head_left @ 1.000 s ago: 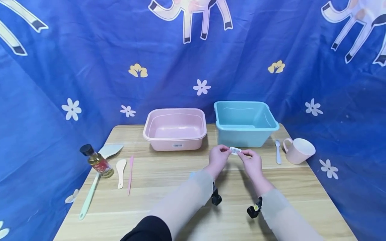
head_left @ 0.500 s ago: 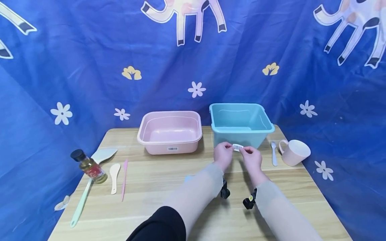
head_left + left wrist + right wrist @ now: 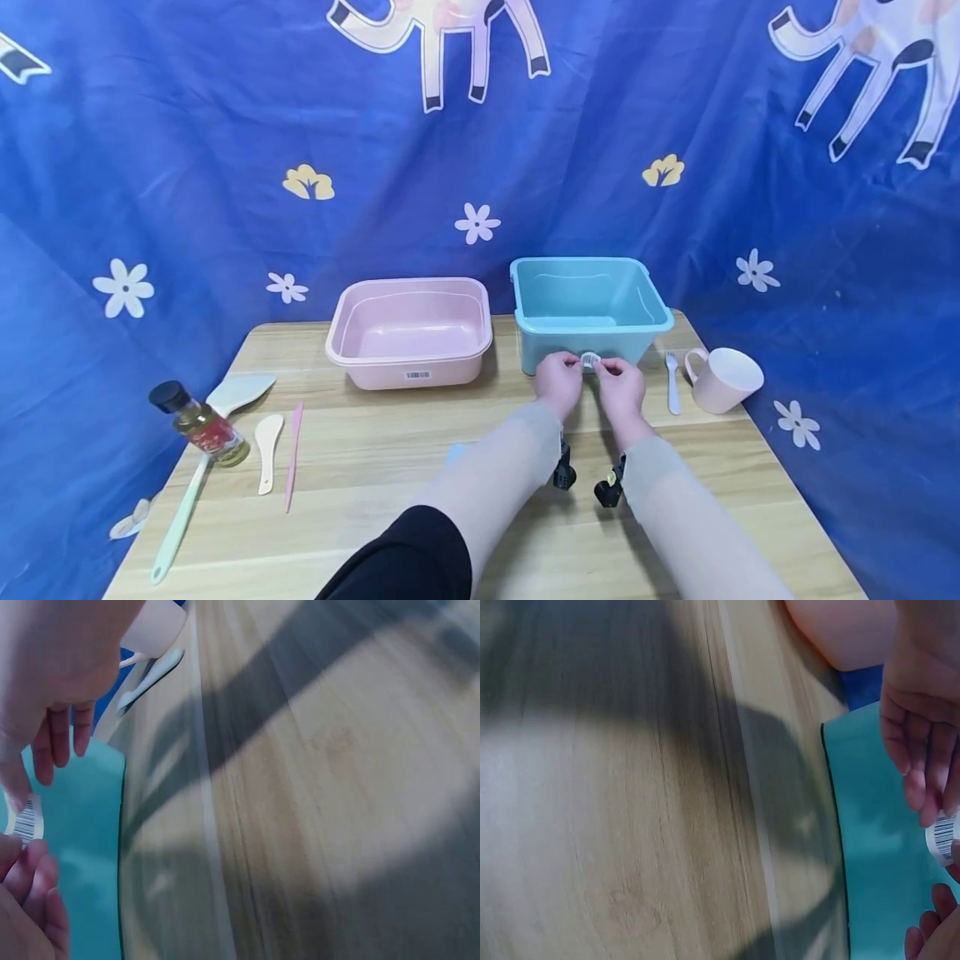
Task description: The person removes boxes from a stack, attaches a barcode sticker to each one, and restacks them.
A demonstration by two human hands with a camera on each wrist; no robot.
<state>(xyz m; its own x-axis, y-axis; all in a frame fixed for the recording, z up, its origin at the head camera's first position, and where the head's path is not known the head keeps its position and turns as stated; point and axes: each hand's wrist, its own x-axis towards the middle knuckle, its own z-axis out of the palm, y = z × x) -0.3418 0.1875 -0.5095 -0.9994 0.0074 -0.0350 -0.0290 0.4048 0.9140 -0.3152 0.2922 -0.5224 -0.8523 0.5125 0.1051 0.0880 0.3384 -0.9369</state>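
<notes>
A: What were the hands busy with?

B: A small white barcode sticker (image 3: 590,360). Both hands pinched it, the left hand (image 3: 558,382) on one end and the right hand (image 3: 620,387) on the other, so each grip was closed on the sticker.

A: Where was it just then?

B: Right up against the front wall of the teal tub (image 3: 577,346), just under the rim. A second earlier the sticker was stretched flat between the fingers, out over the counter (image 3: 390,467) and clear of the tub. Half a second earlier it had come closer. By this moment the hands had drawn together and the sticker looked bowed rather than flat. I'd judge it was being brought to the tub's wall, though I could not tell whether it was already touching.

A: How did it look close up?

B: In the left wrist view the sticker (image 3: 27,819) showed black bars on white, curled at its edge, with teal behind it. The right wrist view caught only a corner of it (image 3: 943,837) beside the fingertips.

A: And round about?

B: A pink tub (image 3: 408,333) stood just left of the teal one, with its own barcode label on the front. To the right lay a white fork (image 3: 672,382) and a pink mug (image 3: 722,380). Well apart on the left were an oil bottle (image 3: 197,423), a long green spatula (image 3: 202,467), a white rice spoon (image 3: 266,440) and a pink stick (image 3: 292,454).
</notes>
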